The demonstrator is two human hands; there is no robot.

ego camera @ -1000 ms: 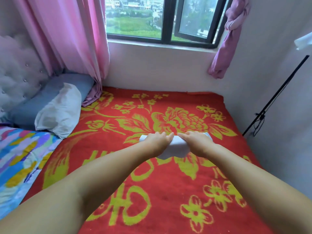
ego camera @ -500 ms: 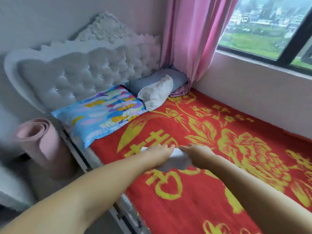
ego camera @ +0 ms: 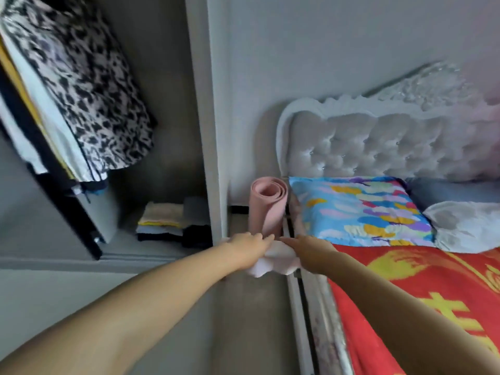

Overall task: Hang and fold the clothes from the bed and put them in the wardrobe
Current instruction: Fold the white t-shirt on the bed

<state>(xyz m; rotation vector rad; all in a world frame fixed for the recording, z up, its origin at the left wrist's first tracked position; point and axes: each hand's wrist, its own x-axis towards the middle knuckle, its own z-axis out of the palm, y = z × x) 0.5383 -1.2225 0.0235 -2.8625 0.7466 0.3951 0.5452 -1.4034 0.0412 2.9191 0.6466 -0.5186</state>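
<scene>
A folded white garment (ego camera: 273,262) hangs in the air between both hands, over the floor gap beside the bed. My left hand (ego camera: 247,249) grips its left side and my right hand (ego camera: 311,251) its right side. The open wardrobe (ego camera: 201,131) stands to the left. Hanging clothes, one with a black-and-white print (ego camera: 89,85), fill its upper part. Two stacks of folded clothes (ego camera: 167,221) rest on its bottom shelf. The bed with the red and yellow blanket (ego camera: 422,299) lies to the right.
A rolled pink mat (ego camera: 266,207) stands upright between the wardrobe side and the tufted white headboard (ego camera: 378,142). A colourful pillow (ego camera: 359,209) and a white pillow (ego camera: 468,226) lie at the bed's head. The metal bed frame edge (ego camera: 311,320) runs down the middle.
My view has swung left from the window and bed to the wardrobe. Both hands carried the folded white garment off the blanket to the gap beside the bed.
</scene>
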